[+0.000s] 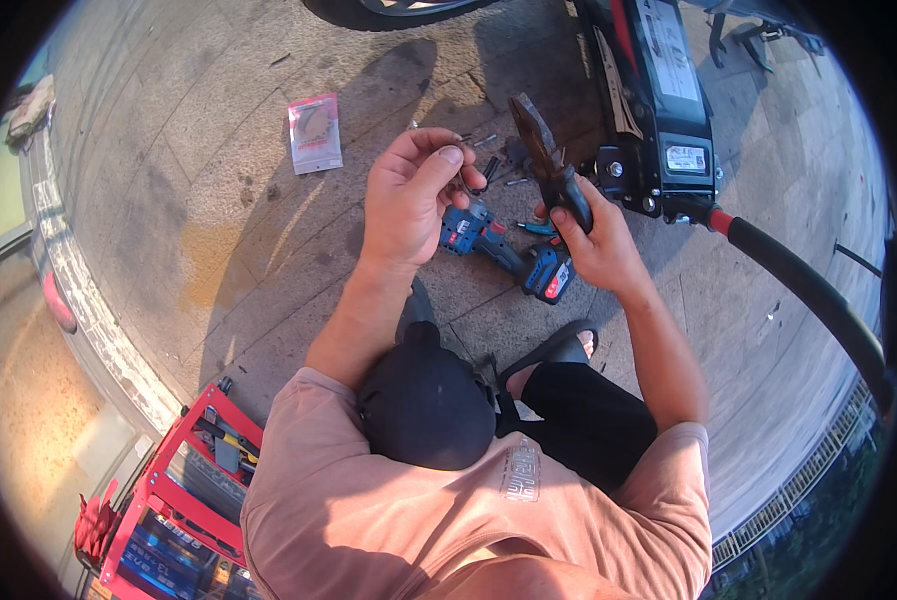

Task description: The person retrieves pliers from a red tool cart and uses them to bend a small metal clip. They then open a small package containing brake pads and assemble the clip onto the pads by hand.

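My left hand is closed, thumb and fingertips pinched together on a small dark piece that I cannot make out. In my right hand is a pair of pliers, its dark handles wrapped by the fingers and its worn metal jaws pointing up and away. The jaws are apart from my left hand. On the paving below and between both hands lies a blue and black cordless power tool with its battery toward my right. Several small metal parts are scattered just beyond it, partly hidden by my left fingers.
A black floor jack stands at the right, its long padded handle curving toward me. A small plastic packet lies on the paving at the left. Part of a tyre shows at the top. At lower left is a red tool cart with red gloves.
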A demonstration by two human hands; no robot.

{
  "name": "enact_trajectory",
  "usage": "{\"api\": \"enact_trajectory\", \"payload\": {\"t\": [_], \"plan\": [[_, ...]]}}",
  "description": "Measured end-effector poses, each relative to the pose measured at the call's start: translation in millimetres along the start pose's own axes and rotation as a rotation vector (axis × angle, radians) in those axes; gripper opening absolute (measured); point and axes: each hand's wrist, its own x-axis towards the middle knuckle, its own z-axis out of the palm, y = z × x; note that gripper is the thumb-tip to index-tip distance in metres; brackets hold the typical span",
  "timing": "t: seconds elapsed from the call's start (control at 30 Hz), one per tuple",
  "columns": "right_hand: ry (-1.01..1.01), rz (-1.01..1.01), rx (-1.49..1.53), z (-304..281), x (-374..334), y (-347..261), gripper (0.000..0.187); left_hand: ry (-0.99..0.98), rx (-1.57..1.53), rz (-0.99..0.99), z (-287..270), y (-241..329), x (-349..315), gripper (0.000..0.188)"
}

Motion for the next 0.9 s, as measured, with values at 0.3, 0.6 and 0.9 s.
{"api": "enact_trajectory", "payload": {"t": [0.3, 0.6, 0.9], "plan": [[-0.026, 0.094, -0.043, -3, 0, 6, 0.035, -0.019, -0.121, -0.063, -9, -5, 6, 0.009], [-0.153, 0.173, 0.299, 13, -3, 16, 0.028, 0.114, -0.192, 0.017, -20, -13, 12, 0.006], [-0.290, 0.242, 0.423, 12, -8, -6, 0.029, 0.120, 0.009, 0.473, -8, -16, 14, 0.020]]}}
